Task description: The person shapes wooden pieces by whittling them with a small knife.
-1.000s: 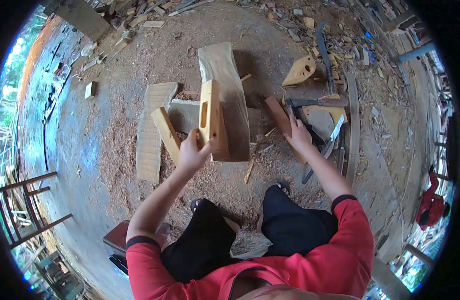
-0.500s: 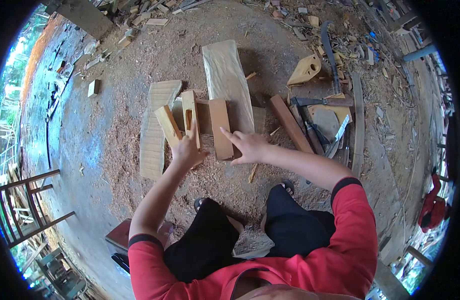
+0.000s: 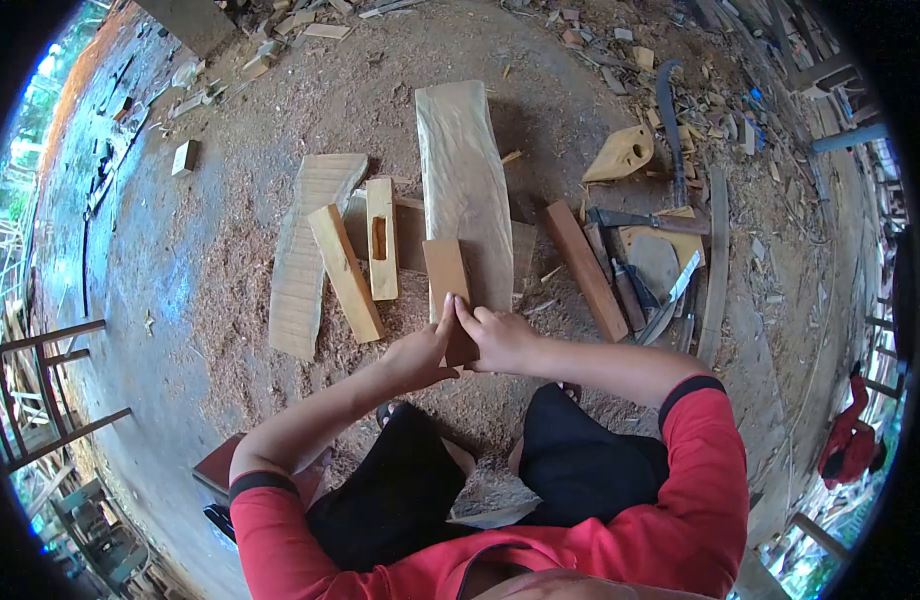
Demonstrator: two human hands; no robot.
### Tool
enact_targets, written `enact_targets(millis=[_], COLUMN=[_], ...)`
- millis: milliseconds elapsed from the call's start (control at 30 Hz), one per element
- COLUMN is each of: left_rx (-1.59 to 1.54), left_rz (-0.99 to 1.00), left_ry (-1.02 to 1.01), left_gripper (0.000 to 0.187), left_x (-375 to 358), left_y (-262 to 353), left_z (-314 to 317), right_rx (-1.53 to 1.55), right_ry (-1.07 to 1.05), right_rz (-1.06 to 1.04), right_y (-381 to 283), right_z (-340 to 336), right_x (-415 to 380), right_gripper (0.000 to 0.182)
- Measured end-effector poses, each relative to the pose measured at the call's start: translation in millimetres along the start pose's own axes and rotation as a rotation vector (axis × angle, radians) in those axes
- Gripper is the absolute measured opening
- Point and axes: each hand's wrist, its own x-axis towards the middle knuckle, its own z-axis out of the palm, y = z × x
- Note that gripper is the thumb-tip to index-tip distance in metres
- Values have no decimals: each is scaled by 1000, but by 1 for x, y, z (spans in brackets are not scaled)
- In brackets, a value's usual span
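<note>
A brown wooden block [image 3: 445,262] lies over the near end of a long pale board [image 3: 465,150]. My left hand [image 3: 418,356] is at the block's near left side, its index finger on the top. My right hand [image 3: 502,342] is closed at the near right side, with a fingertip on the top face beside the left one. Both hands grip the block's near part; some fingers are hidden. To the left lie a yellowish block [image 3: 345,275] and a slotted wooden piece [image 3: 381,225], neither touched by a hand.
A grooved board [image 3: 310,255] lies at the left. Toward the right are a reddish-brown beam [image 3: 586,270], a hammer-like tool [image 3: 645,221], a blade [image 3: 670,300], a curved knife [image 3: 668,125] and a holed wooden piece [image 3: 620,157]. Wood shavings cover the ground.
My left hand has left the slotted piece and moved right to the brown block. The brown block is nearer to me, with both hands on it. The yellowish block is now fully visible.
</note>
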Motion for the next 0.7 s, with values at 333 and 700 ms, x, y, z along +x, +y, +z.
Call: enact_targets(millis=[333,700], left_rx=[807,449], left_rz=[427,60], left_ry=[112,49], left_gripper=[72,69], left_x=[147,265], left_y=[-94,-174], left_z=[-121,-186], right_rx=[-91,100], right_ry=[110,91], right_rz=[109,99], right_y=[73,153], right_z=[-105,-169], right_x=[155,279], right_gripper=[87,80])
